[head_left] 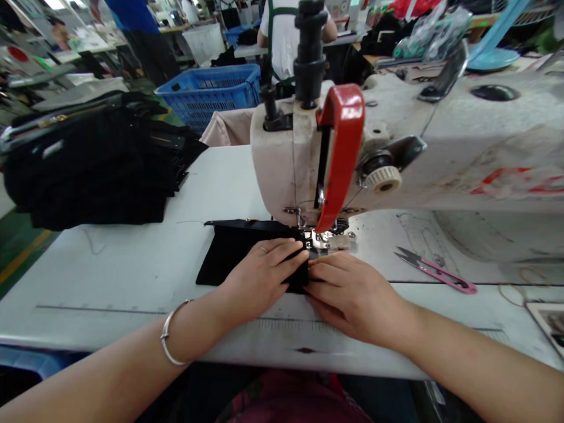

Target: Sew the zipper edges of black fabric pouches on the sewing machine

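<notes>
On the white table (132, 276), the left hand (258, 276) lies flat on a black fabric piece (229, 255), just beside the presser foot (319, 239) of the sewing machine (275, 155). The right hand (356, 294) rests at the piece's right edge; whether it pinches the cloth is hard to tell. A black stack (97, 167) sits at the far left corner, pink snips (443, 274) toward the right edge.

At the wrist of your left hand (258, 267) you wear a slim, silver-coloured bangle (165, 336) (a small bead-like knob breaks its smooth curve), and a thin, pale metallic ring (264, 249) circles one finger. Your forearms (476, 352) are bare. Below, you wear a deep-red garment (291, 399), its dark greenish pattern blurred, with a brighter red strip (338, 385) towards your right.
</notes>
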Tool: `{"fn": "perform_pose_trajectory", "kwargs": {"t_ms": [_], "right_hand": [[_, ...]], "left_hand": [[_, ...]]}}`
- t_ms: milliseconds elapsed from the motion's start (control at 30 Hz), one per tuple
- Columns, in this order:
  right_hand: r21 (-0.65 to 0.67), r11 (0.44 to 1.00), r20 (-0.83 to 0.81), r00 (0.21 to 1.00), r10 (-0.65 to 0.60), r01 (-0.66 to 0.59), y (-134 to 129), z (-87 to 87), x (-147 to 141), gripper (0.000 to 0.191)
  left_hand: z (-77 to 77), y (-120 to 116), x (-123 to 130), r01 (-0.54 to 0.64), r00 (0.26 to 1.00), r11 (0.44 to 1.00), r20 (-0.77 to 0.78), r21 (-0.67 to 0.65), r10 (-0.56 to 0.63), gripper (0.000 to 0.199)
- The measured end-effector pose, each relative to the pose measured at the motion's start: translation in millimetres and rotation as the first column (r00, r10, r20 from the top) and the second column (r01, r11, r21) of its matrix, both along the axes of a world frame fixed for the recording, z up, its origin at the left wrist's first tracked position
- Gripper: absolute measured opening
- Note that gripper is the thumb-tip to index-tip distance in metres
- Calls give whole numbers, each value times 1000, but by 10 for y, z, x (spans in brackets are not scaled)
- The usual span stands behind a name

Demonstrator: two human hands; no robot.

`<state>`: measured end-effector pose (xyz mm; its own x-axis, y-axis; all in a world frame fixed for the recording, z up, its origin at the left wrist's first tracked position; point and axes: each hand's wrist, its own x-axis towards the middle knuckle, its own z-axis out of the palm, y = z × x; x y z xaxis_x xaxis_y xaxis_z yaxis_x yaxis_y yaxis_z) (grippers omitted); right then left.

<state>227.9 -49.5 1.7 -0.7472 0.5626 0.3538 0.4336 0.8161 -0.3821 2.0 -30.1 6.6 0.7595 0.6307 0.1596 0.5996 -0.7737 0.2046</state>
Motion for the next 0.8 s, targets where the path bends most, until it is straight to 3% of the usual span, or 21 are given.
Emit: {"fn": "perform_pose_trajectory", "kwargs": {"t_ms": [433,600,800], "right_hand": [[39,997,34,998,-61,60,34,-28,-55,23],[72,994,41,995,-88,85,45,-40,-79,21],[28,999,-11,999,-44,44,79,-6,48,20]], "left_hand": [[38,247,26,125,988,977,-107,172,-108,37],[9,252,7,102,995,971,-42,218,-95,33],[-14,134,-62,192,968,953,112,237,-223,22]]}}
